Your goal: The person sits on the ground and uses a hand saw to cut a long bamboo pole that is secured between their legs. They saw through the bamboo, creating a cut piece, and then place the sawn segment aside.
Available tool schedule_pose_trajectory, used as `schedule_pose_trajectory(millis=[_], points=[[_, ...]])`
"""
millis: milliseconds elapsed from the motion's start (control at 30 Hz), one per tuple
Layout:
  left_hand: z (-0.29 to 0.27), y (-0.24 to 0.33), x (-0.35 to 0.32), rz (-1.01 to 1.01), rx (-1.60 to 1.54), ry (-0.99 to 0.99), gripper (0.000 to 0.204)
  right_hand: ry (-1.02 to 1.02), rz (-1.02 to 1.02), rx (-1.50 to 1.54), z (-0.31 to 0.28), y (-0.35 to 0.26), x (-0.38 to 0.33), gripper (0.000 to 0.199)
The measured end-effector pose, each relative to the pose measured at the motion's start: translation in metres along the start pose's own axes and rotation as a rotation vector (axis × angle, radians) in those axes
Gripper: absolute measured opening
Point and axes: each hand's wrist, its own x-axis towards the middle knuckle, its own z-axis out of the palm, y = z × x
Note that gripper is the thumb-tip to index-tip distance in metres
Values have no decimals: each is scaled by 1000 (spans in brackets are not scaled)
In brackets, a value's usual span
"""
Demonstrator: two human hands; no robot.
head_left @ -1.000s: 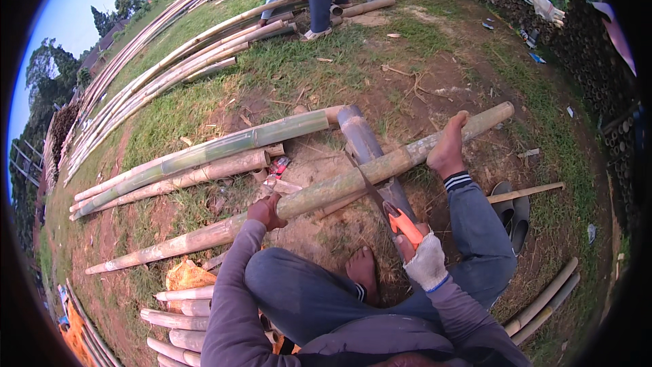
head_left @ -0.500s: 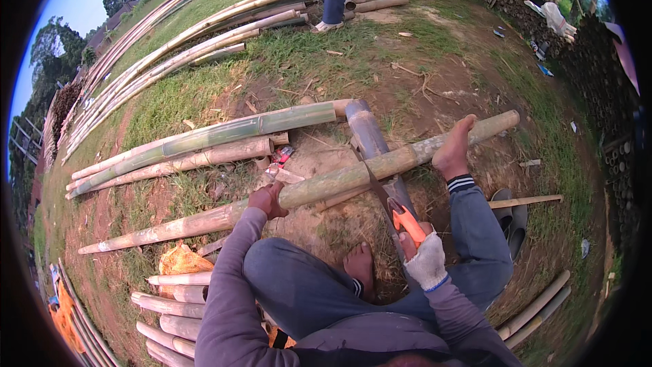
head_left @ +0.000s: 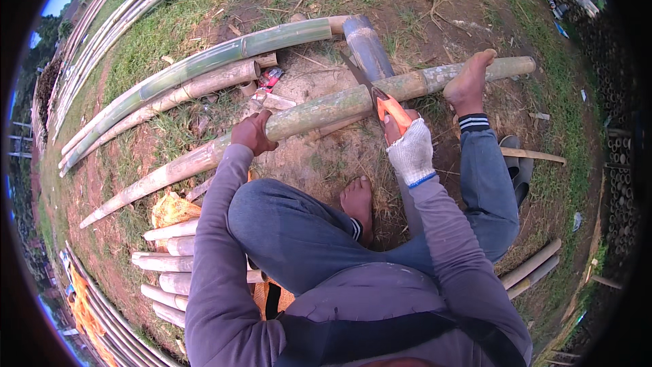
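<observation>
Left hand [head_left: 252,133], arm extended, clamped on bamboo pole [head_left: 319,112] lying crosswise ahead. Gloved right hand [head_left: 409,151] closed around orange handsaw handle [head_left: 394,111]; blade meets pole just beyond

Long bamboo pole [head_left: 319,112]: mottled green and pale tan, greyish toward its right end. Hand saw [head_left: 380,95]: bright orange handle, dark grey blade. Knitted work glove [head_left: 411,153] on the right hand: white, speckled, with a blue cuff edge. Left hand [head_left: 252,132]: bare. Sleeves and top: muted purple-grey; trousers [head_left: 299,231]: slate blue, with black-and-white striped cuffs. Neighbouring bamboo poles [head_left: 204,71]: green and straw-beige. Cut bamboo lengths [head_left: 170,258]: cream. Ground [head_left: 319,163]: brown earth, patchy green grass.
</observation>
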Motion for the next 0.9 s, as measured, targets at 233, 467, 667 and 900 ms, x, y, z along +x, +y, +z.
schedule_pose_trajectory(millis=[233, 467, 667, 900], points=[[13, -13, -11, -11, -58, -35, 82, -103, 72, 60, -85, -31, -109, 26], [2, 1, -6, -5, -28, -45, 84, 50, -120, -92, -24, 9, -56, 32], [-5, -1, -12, -52, -20, -68, 85, 61, -27, -129, -12, 8, -45, 34], [5, -4, -10, -45, -8, -51, 84, 60, -111, 101, -74, 13, -145, 26]])
